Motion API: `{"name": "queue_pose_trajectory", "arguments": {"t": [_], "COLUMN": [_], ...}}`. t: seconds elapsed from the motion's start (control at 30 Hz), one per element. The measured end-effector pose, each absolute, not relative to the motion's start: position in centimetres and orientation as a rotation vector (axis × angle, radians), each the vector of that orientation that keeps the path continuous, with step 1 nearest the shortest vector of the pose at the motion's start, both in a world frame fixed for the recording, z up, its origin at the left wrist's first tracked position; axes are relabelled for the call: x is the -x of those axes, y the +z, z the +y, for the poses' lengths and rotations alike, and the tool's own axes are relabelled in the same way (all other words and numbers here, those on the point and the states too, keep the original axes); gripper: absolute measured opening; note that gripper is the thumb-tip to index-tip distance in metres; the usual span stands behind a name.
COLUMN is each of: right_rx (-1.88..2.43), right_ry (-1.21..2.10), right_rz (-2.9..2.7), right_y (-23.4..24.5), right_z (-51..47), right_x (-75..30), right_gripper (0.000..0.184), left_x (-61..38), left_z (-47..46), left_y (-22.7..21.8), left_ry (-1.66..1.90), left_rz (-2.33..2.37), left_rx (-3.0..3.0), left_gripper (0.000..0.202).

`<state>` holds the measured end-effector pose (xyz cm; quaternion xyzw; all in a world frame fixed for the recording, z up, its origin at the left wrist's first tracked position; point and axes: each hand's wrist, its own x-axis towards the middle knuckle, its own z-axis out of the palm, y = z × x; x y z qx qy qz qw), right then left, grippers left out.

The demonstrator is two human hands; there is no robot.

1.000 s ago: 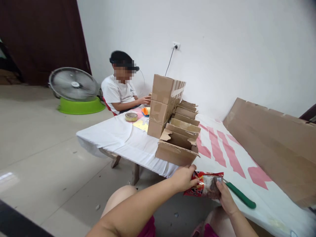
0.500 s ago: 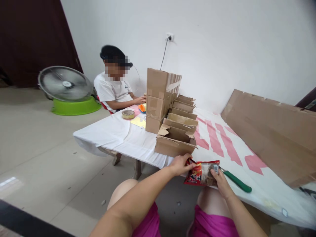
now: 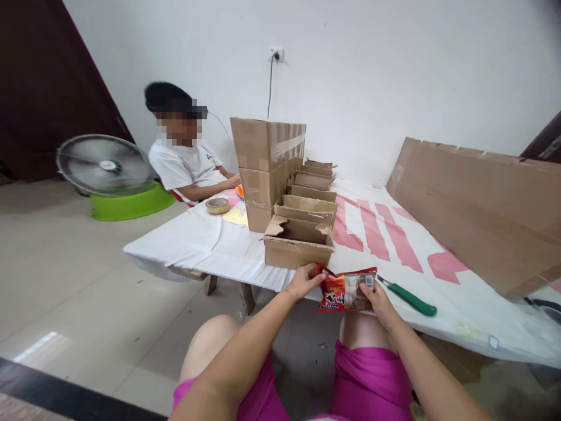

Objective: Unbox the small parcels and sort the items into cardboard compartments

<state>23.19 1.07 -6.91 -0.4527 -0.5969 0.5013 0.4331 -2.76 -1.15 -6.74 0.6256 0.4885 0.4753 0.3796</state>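
Observation:
Between my hands is a red snack packet [image 3: 335, 295] with a clear window and a barcode, held at the table's near edge above my lap. My left hand [image 3: 307, 282] grips its left end, thumb on top. On the right end, my right hand [image 3: 376, 299] is closed with the thumb near the barcode; the fingers beneath are hidden. Just beyond my left hand stands an open cardboard box [image 3: 298, 252], nearest in a row of open boxes. A green-handled knife [image 3: 412, 299] lies right of the packet.
Stacked cardboard boxes [image 3: 256, 146] stand behind the open row. A tape roll [image 3: 217, 206] lies on the white-covered table [image 3: 175, 245]. Across it sits a person [image 3: 188, 164] in a white shirt. A large cardboard sheet [image 3: 473, 216] leans at right; a fan [image 3: 105, 165] stands left.
The whole view has shifted, so the table and boxes appear further left. Both hands still hold the packet in nearly the same pose.

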Motion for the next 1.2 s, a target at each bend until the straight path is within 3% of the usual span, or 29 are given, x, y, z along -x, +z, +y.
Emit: {"name": "queue_pose_trajectory", "arguments": {"t": [0.63,1.2], "right_rx": [1.024,0.847], "right_ry": [1.305,1.345], "right_rz": [-1.500,-1.710], "right_y": [-8.0,-7.4], "right_z": [1.3,1.2], "right_x": [-23.3,-23.8], "right_gripper": [0.049,0.058], "left_x": [1.9,1.6], "left_z": [-0.5,-0.2], "left_y": [-6.8,-6.3], "left_ry": [1.239,1.359], "left_rz": [1.268,1.395], "left_rx": [-1.417,-1.315], "left_gripper": [0.051,0.040]}}
